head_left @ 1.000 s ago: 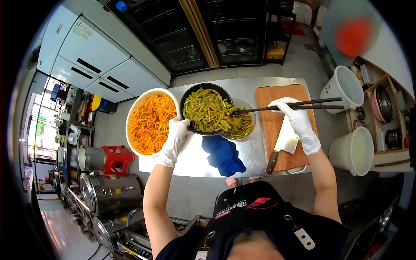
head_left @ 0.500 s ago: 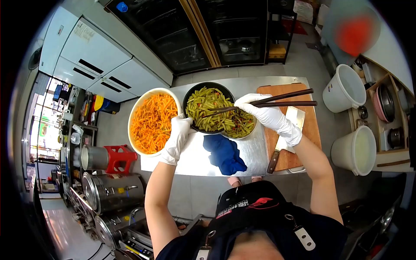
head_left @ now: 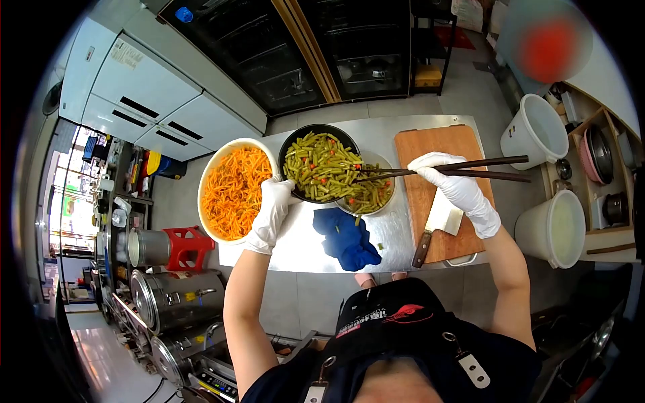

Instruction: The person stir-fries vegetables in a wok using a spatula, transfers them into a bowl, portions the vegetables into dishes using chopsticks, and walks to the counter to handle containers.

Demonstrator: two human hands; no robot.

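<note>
My left hand, in a white glove, grips the near-left rim of a black bowl full of cut green beans with red bits. This bowl overlaps a second, lighter bowl on its right, which also has green beans in it. My right hand, gloved too, is closed around long dark chopsticks. Their tips are at the beans where the two bowls meet. A white tub of orange shreds stands left of my left hand. Under my right forearm lies a cleaver.
A wooden cutting board lies on the right of the steel table. A crumpled blue cloth lies near the front edge, with a bean piece beside it. White buckets stand right of the table, a red stool left.
My right hand has moved right with the chopsticks, and their tips have shifted from the black bowl's middle to its right edge. A bean piece now lies by the cloth.
</note>
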